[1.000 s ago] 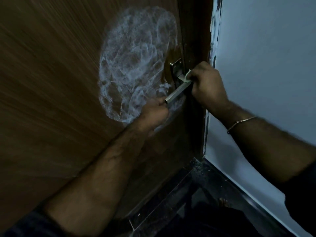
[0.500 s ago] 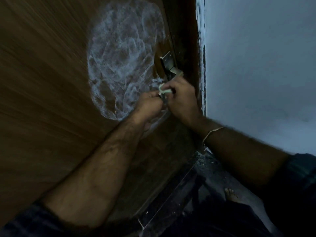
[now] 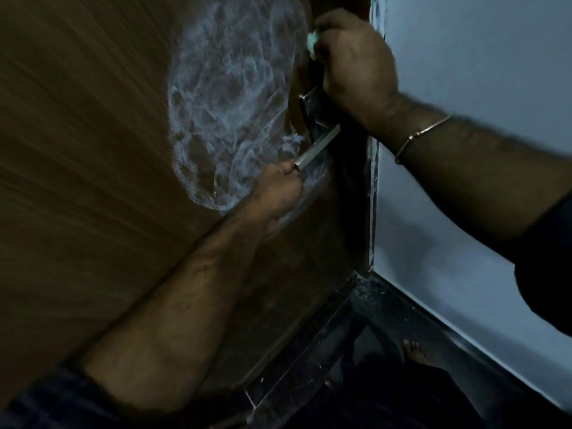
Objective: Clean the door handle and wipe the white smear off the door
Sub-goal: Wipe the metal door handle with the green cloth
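Here the brown wood-grain door (image 3: 93, 150) fills the frame from 7 to 12 o'clock. A large white swirled smear (image 3: 229, 113) lies on it, left of the lock edge, unwiped across most of its area. The silver metal lever door handle (image 3: 318, 145) projects from its dark backplate near centre and slopes down toward 7 o'clock.

Left hand (image 3: 278, 193): grip closed, fingertips pinching the free end of the lever, at the lower right border of the smear. Forearm runs down to 7 o'clock, ending in a dark checked sleeve (image 3: 46, 400).

Right hand (image 3: 356, 60): at 12 to 1 o'clock, above the backplate, against the door edge. Grip closed around a small pale wad of cloth (image 3: 313, 41); only a corner of the wad shows at the fingers. Whether the wad touches the door surface cannot be told. A thin metal bracelet (image 3: 421, 134) sits on the wrist.

Pale grey wall (image 3: 479, 88) occupies 1 to 4 o'clock, meeting the dark door frame (image 3: 356, 196) just right of the handle. Dark floor (image 3: 387, 351) at 5 to 6 o'clock, with a bare foot (image 3: 414, 351) partly visible. Lighting dim; fine detail poor.
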